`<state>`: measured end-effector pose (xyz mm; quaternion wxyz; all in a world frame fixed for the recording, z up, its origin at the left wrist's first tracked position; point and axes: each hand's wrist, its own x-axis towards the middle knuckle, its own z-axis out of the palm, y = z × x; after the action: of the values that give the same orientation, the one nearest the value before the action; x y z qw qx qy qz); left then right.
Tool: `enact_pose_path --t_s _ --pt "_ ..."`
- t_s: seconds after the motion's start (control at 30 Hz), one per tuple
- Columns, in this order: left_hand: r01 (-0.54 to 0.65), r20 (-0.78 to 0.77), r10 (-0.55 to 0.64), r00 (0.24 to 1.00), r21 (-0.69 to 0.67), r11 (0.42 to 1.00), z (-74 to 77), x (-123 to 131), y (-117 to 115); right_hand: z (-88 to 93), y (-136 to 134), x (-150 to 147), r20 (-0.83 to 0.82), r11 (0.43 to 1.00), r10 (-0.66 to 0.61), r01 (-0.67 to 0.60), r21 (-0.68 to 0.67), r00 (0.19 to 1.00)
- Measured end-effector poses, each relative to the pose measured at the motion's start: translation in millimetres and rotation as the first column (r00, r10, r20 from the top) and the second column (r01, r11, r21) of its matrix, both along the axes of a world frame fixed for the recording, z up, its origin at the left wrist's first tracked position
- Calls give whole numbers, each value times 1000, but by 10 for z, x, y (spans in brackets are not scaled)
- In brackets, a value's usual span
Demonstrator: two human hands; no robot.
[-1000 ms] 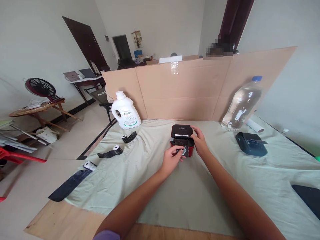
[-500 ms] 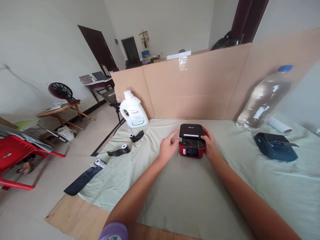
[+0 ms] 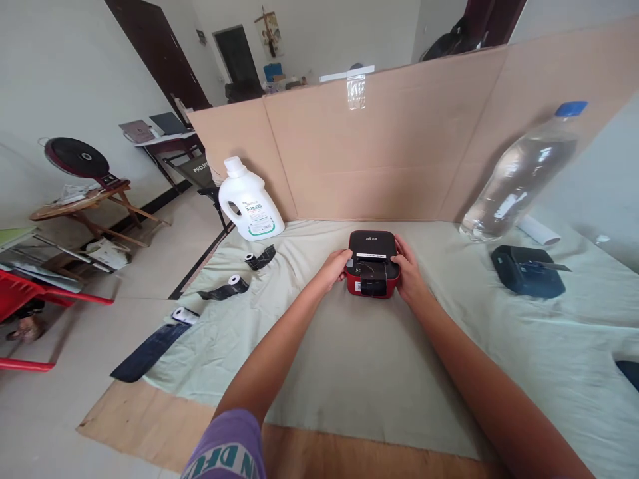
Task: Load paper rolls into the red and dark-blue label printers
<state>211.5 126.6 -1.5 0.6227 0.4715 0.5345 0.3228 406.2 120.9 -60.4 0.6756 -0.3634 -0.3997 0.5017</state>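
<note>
Red-sided thermal printer (image 3: 373, 263): mid-frame on pale green cloth (image 3: 369, 359), braced from both sides, I'd judge for steadiness.
Left hand (image 3: 333, 269): on my remote feed, grasping the printer's frame-left side.
Right hand (image 3: 407, 269): grasping the opposite side, likely balancing that hold.
Printer finish: black lid (image 3: 372, 241), white strip (image 3: 371, 256), dark film (image 3: 373, 287) down the front.

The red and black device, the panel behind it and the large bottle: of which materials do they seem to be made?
The device looks like smooth hard plastic, judging by its moulded, rounded corners. The panel appears to be cardboard: matt, brown, with straight fold lines. The bottle is clear and glossy, with bright highlights; probably plastic.
</note>
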Motion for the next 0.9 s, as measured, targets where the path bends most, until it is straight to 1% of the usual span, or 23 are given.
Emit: enact_pose_path --t_s 0.07,0.23,0.37,0.43,0.5,0.67,0.73,0.8,0.83,0.9 --pt "27 -8 -28 1000 -23 999 30 -31 9 11 -30 -10 -20 1000 20 -20 0 1000" --pt "151 20 -149 989 -124 981 87 -172 45 53 -118 -54 -75 998 62 -64 -19 995" --pt "158 -19 -163 986 -160 974 118 -179 71 91 -132 -62 -89 997 66 -69 -28 994" --pt "135 -54 -144 988 -140 981 125 -147 66 96 -120 -54 -74 998 58 -61 -34 996" --pt "102 -84 -110 990 -88 991 116 -104 45 94 -105 -42 -55 998 43 -45 -37 998" --pt "55 -130 -48 990 49 997 37 11 -23 63 -86 -28 -18 998 42 -43 -46 999" --pt "52 -162 -39 986 73 996 11 -16 -28 29 -83 -36 -6 999 26 -26 -22 1000" --pt "22 -233 6 972 121 992 11 -182 -10 -13 -81 -45 2 1000 7 -7 5 1000" --pt "-11 -268 52 962 155 988 23 -337 6 -32 -81 -49 3 1000 1 -1 13 1000" --pt "-101 -405 206 891 266 959 70 -790 46 -61 -84 -52 -4 1000 -3 3 13 1000"
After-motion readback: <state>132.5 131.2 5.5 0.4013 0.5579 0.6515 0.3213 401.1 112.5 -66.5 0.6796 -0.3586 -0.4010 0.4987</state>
